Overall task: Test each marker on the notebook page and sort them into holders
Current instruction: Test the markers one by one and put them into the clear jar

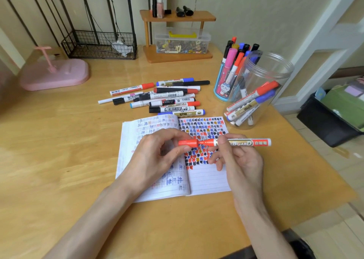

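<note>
An open notebook (204, 178) lies on the wooden desk, its right page half covered with red, blue, black and yellow test marks. Above it I hold a red whiteboard marker (242, 142) level. My right hand (240, 160) grips its barrel. My left hand (157, 152) pinches the red cap (188, 143), which sits just off the tip. Several loose markers (163, 97) lie in a pile behind the notebook. A blue patterned holder (223, 85) stands at the right, full of upright markers. Beside it a clear plastic jar (275, 68) holds several markers.
A wooden shelf (177, 18) with small bottles and a clear box of clips stands at the back. A wire basket (98, 44) and a pink stand (55, 73) sit at the back left. The desk's right edge drops to a black bin (327, 125) on the floor.
</note>
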A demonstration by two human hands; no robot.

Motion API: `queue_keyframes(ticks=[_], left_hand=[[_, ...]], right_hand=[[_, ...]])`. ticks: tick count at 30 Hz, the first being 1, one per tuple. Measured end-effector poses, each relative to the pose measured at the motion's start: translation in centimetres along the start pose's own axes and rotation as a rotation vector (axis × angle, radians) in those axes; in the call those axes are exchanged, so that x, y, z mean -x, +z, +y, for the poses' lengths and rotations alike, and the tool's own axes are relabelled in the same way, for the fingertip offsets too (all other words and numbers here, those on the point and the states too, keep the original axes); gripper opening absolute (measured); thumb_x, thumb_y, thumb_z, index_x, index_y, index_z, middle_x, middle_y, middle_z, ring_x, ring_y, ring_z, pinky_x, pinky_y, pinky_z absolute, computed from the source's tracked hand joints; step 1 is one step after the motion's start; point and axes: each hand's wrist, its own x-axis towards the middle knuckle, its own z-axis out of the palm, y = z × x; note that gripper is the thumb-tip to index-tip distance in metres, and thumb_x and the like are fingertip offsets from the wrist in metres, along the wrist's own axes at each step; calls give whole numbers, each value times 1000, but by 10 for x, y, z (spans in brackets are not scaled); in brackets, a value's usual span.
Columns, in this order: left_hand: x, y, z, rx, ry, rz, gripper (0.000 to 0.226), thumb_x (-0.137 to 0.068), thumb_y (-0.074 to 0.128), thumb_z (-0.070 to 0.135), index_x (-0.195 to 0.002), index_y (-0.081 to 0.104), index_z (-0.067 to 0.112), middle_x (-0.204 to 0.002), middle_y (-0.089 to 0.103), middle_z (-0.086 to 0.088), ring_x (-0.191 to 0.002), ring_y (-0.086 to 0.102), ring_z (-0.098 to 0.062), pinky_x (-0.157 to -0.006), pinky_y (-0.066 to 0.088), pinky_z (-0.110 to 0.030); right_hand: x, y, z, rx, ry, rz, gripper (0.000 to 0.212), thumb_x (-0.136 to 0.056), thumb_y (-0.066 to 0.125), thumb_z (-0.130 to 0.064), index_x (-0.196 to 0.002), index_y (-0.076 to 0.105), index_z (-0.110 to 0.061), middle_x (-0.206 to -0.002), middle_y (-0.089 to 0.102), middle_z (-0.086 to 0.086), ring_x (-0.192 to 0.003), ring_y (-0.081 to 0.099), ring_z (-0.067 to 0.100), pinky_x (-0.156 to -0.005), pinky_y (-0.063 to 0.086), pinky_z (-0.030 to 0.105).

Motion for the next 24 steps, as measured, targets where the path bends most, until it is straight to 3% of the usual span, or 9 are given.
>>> queue_keyframes(ticks=[5, 8, 12, 15, 18, 24], left_hand=[[1, 2, -1, 6, 13, -47, 15, -95, 75, 34, -110, 76, 30, -80, 69, 6, -59, 48, -10, -58, 35, -18], [0, 2, -3, 11, -6, -73, 20, -97, 69, 44, -112, 74, 31, -88, 75, 8, -66, 61, -17, -62, 46, -30], [1, 1, -3, 34, -19, -52, 21, -95, 68, 42, -110, 76, 30, -81, 73, 15, -57, 53, -9, -58, 41, -21], [2, 4, -2, 57, -35, -23, 19, -93, 72, 38, -107, 78, 27, -69, 66, 20, -53, 45, -6, -55, 34, -15], [2, 6, 1, 46, -24, 0, 22, -92, 70, 40, -106, 79, 25, -62, 59, 24, -52, 39, -6, -53, 29, -12], [3, 6, -3, 67, -42, 40, 15, -94, 74, 35, -106, 79, 26, -66, 65, 5, -55, 41, -6, -54, 38, -30]], right_hand=[[4, 2, 1, 17, 16, -142, 17, -90, 74, -19, -88, 73, -2, -68, 68, 6, -57, 57, 13, -57, 47, 20], [3, 0, 0, 15, 37, -155, 28, -90, 70, -28, -92, 75, 0, -68, 69, 9, -60, 59, 15, -58, 47, 22], [3, 2, 1, 51, 53, -116, 49, -101, 53, -37, -74, 73, -1, -68, 73, 13, -60, 64, 22, -62, 51, 27], [1, 5, 0, 26, 66, -111, 37, -100, 56, -31, -77, 71, -7, -66, 71, 14, -60, 64, 22, -61, 53, 27], [-1, 4, 1, -3, 74, -100, 32, -101, 58, -28, -89, 73, -2, -69, 70, 16, -59, 63, 22, -58, 53, 27], [-2, 7, 3, -15, 69, -131, 31, -100, 59, -27, -87, 73, -2, -70, 71, 15, -62, 66, 21, -64, 56, 28]])
